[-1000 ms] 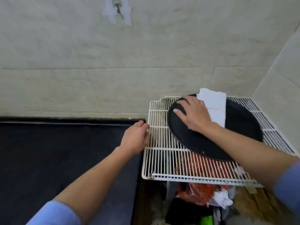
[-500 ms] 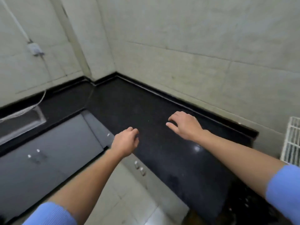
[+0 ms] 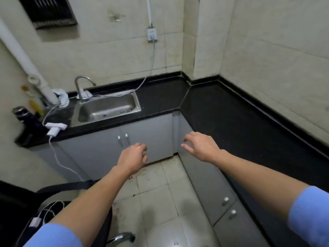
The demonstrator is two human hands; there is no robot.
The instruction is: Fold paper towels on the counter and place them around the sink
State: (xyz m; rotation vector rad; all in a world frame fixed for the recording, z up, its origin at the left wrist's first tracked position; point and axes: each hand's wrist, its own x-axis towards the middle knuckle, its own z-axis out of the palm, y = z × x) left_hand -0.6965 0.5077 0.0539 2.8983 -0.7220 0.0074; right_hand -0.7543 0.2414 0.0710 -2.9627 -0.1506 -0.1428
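1. Sink [image 3: 110, 104], rectangular shiny steel, sits sunk in glossy black counter [image 3: 222, 113].
2. Crumpled white towel [image 3: 62, 97] lies just left of sink.
3. Left hand [image 3: 132, 157], loosely curled, and right hand [image 3: 201, 147], fingers spread, hover before sink, both empty.

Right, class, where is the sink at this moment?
In the head view, the steel sink is set into the black counter left of centre, just in front of the curved faucet and above the grey cabinet doors.

Cream tiled walls [image 3: 267, 50] meet in a corner above grey cabinet doors [image 3: 151, 131] with metal knobs; stained pale floor tiles [image 3: 160, 193] below, dark louvred vent [image 3: 48, 11] high up.
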